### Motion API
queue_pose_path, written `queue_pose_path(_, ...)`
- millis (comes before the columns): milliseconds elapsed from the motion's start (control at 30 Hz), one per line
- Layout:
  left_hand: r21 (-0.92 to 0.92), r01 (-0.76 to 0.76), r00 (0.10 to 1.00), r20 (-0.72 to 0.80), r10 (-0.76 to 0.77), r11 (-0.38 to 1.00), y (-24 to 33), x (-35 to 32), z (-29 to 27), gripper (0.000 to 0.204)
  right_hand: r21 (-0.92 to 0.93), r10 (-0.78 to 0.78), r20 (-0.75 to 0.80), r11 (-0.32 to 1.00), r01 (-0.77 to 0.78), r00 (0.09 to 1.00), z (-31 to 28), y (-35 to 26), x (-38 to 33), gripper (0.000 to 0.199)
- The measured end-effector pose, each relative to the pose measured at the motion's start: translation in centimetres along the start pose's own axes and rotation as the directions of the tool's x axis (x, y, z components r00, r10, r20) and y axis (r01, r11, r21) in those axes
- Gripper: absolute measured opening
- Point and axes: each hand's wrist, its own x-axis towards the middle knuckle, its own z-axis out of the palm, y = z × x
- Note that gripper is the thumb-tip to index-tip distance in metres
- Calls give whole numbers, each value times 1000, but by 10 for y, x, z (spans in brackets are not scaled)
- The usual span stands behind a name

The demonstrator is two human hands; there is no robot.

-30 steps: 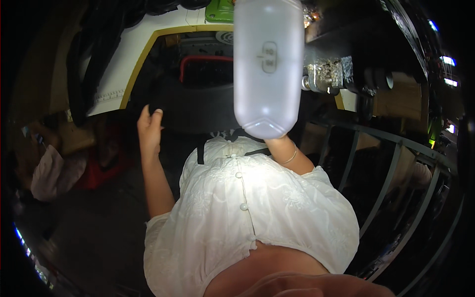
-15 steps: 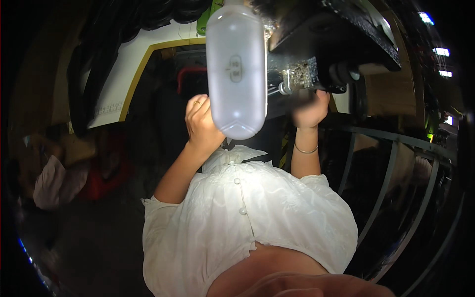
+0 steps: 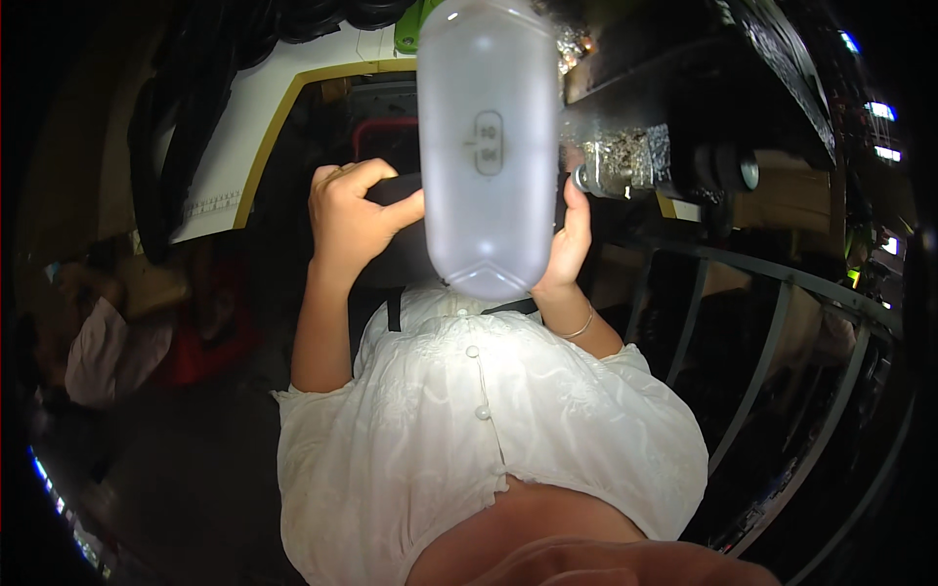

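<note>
The bare left hand (image 3: pixel 344 217), left of centre, grips dark flat material (image 3: pixel 399 187). A translucent white capsule-shaped plastic casing (image 3: pixel 489 225), upper centre, partly hides the bare right hand (image 3: pixel 565 244), near a round silver metal knob (image 3: pixel 581 178). A yellow-edged white counter (image 3: pixel 233 156) curves across the upper left.

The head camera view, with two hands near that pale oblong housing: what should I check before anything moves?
1. Left hand in sight: ok, left of the pale housing.
2. Right hand fully in sight: not ok, the housing hides part of it.
3. Dark material firmly pinched: cannot tell; it shows between the left thumb and index finger.
4. Right thumb clear of the metal knob: cannot tell; they look very close.
5. Bracelet clear of the knob: ok, down on the right wrist.
</note>
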Motion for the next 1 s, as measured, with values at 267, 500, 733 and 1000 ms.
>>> queue_pose_path(267, 22, -129, 990, -60, 130, 991, -46, -34, 14, 32, -618, -67, 277, 752, 231, 959, -7, -10, 1, 29)
queue_pose_path(500, -3, -116, 946, 305, 111, 993, -45, -73, 86, 33, -729, -135, 683, -183, 659, 718, -3, -71, 27, 26)
queue_pose_path(733, -2, 60, 910, 410, -54, 998, -30, -53, 60, 25, -612, -935, 327, -97, 785, 139, 36, -149, 38, 35)
queue_pose_path(1000, -86, 224, 909, 377, -176, 971, -15, -43, 39, 22, -411, -824, 202, 420, 809, 530, 48, -156, 144, 49)
